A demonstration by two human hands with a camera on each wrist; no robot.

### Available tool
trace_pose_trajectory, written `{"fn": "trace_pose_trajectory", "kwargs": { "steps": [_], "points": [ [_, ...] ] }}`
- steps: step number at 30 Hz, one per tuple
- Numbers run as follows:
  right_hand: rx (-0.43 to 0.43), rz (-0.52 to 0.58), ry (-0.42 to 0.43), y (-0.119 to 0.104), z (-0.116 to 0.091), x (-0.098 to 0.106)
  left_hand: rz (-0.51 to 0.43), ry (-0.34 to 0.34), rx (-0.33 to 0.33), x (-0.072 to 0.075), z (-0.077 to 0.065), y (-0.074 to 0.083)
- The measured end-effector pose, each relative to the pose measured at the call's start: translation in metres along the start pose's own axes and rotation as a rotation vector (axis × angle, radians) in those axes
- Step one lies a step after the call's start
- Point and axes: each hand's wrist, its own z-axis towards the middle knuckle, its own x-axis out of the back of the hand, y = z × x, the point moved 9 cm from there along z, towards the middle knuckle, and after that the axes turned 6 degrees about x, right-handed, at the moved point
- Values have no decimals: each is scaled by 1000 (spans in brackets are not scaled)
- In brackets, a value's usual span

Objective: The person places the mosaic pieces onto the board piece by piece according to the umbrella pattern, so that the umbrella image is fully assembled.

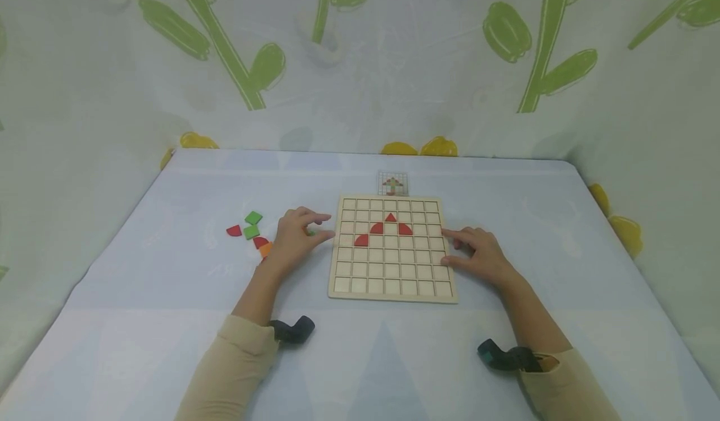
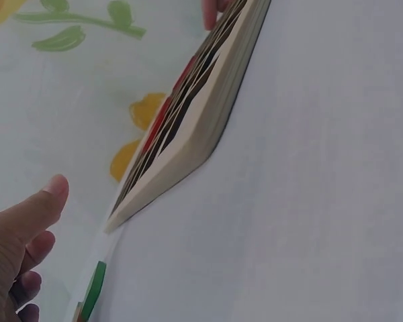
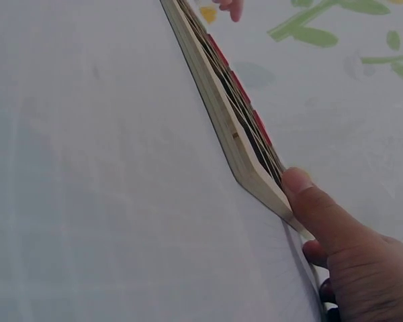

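A wooden grid board [image 1: 384, 271] lies on the table, with a red triangle [image 1: 390, 217] and red quarter-circle pieces [image 1: 405, 229] in its cells. My left hand [image 1: 295, 237] is beside the board's left edge, thumb and forefinger spread. The left wrist view shows its thumb apart from the board, and a green piece [image 2: 94, 290] lies near it. At the right edge, my right hand [image 1: 478, 255] touches the board with spread thumb and forefinger. In the right wrist view its thumb rests on the board's rim; the other fingertips are partly hidden.
Loose pieces lie left of the left hand: green squares [image 1: 251, 232], a red quarter circle [image 1: 234, 230] and an orange piece [image 1: 266, 250], partly covered by the arm. A small pattern card [image 1: 392, 183] lies behind the board. Patterned cloth [image 1: 382, 96] rises behind the table.
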Motion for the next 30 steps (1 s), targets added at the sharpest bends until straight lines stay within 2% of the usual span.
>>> {"fn": "trace_pose_trajectory", "kwargs": {
  "steps": [5, 12, 21, 30],
  "points": [
    [-22, -4, -11, 0, 1, 0, 10, 6, 16, 10, -3, -8],
    [4, -4, 8, -2, 1, 2, -14, 30, 27, 28, -7, -17],
    [-18, 1, -11, 2, -1, -2, 12, 42, 84, 46, -12, -50],
    [9, -8, 10, 0, -1, 0, 12, 54, 121, 60, -21, -69]
  ]
}}
